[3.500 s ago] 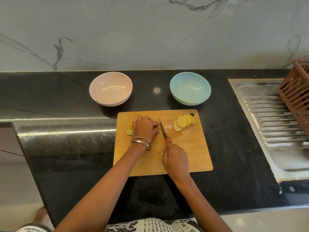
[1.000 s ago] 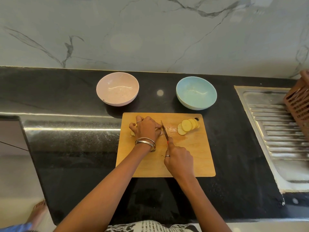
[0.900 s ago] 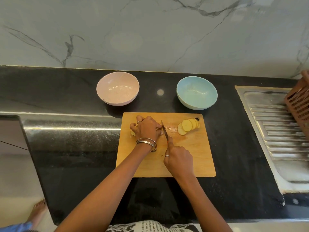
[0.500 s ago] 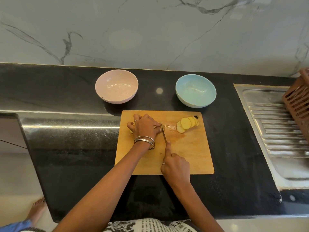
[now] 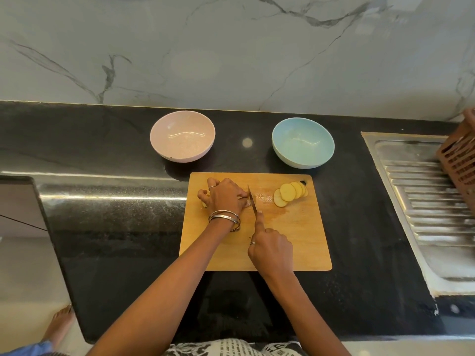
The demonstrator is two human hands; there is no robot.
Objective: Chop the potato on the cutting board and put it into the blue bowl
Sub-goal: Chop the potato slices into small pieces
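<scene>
Over on the left of the black worktop [image 5: 115,227] sits the pink bowl [image 5: 182,136], nothing in it. On the wooden cutting board [image 5: 290,242] the left hand [image 5: 223,196] is curled down over the uncut potato [image 5: 204,203], which is almost wholly hidden, so its long axis is hard to read; only a pale bit peeps out at the hand's left edge. Just right of those knuckles the knife [image 5: 252,200] runs from near to far, tip toward the wall, the right hand [image 5: 271,249] gripping its handle with the forefinger laid along the spine. That hand sits slightly nearer the board's front edge than half a second ago. Further right, the cut slices [image 5: 289,194] lie fanned and overlapping toward the board's far right corner, as before. Behind them stands the blue bowl [image 5: 303,142], with no potato in it.
</scene>
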